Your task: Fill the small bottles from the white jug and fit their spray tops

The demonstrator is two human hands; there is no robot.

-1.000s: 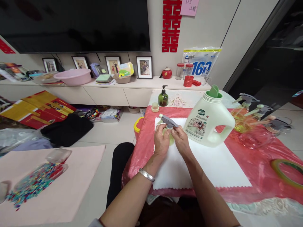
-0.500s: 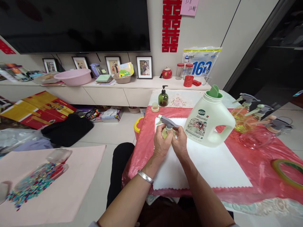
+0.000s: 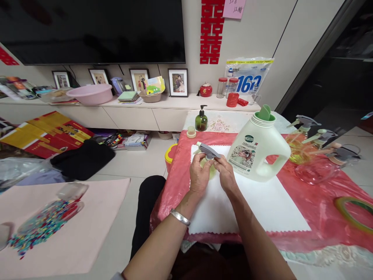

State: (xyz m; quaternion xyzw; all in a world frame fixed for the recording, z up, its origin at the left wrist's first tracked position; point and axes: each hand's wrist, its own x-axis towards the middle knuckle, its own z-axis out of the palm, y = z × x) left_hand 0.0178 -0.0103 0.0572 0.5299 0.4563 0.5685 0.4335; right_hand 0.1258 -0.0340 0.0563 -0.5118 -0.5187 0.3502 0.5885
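Both my hands are closed around the neck of a small spray bottle (image 3: 211, 173) with pale yellow liquid and a grey trigger head (image 3: 209, 149). My left hand (image 3: 199, 175) grips it from the left, its thumb at the collar. From the right, my right hand (image 3: 226, 174) has its fingers pressed on the neck below the trigger head. My hands cover much of the bottle, which is over a white sheet (image 3: 250, 206). Just to the right stands a large pale green detergent jug (image 3: 259, 147), its mouth uncapped, with a green spout inside.
Several spray bottles (image 3: 317, 169) stand at the right, near a roll of tape (image 3: 354, 214). A pale cap (image 3: 191, 132) and a green pump bottle (image 3: 201, 119) are at the table's far left. Small coloured pieces (image 3: 43, 225) lie on a pink surface at left.
My right hand has shifted slightly at the neck, its fingers more curled. The trigger head has turned a little, its rear end now lower. The other things stay in place.
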